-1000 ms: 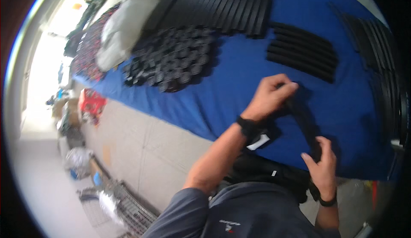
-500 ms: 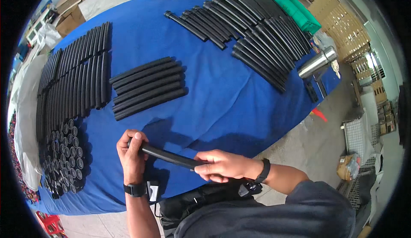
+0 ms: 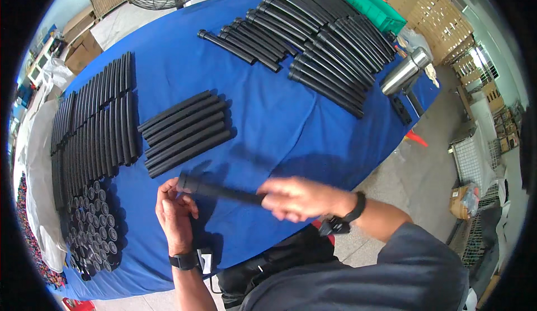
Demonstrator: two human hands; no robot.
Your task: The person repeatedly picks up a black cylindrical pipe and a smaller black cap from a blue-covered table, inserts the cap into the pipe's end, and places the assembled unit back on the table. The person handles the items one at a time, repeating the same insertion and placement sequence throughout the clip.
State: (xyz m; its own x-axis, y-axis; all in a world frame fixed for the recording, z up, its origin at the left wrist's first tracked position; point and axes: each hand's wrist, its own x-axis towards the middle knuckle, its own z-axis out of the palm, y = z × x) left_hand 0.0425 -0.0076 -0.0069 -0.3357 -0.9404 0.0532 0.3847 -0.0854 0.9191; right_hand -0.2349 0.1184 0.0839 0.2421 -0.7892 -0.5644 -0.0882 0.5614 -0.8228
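Head view: black tube [image 3: 229, 192] is in the air over the near edge of the blue-covered table [image 3: 162, 42], tilted slightly, its left end now out in the open with a wider collar [image 3: 186, 182] on it; half a second ago the left hand [image 3: 176, 216] covered that end. Left fingers have loosened, loosely curled with thumb apart, right beside the collar; can't tell if a fingertip touches. Right hand [image 3: 296, 199] is blurred, thumb and fingers pinching the tube's right end. Judgement for the work in hand: the end piece looks to be on, so this tube now resembles the collared tubes [image 3: 330, 84] toward the table's far right edge more than the plain tubes [image 3: 184, 135] ahead of the left hand. More tubes [image 3: 100, 126] lie along the left edge, round caps [image 3: 92, 227] heaped at the near left corner.
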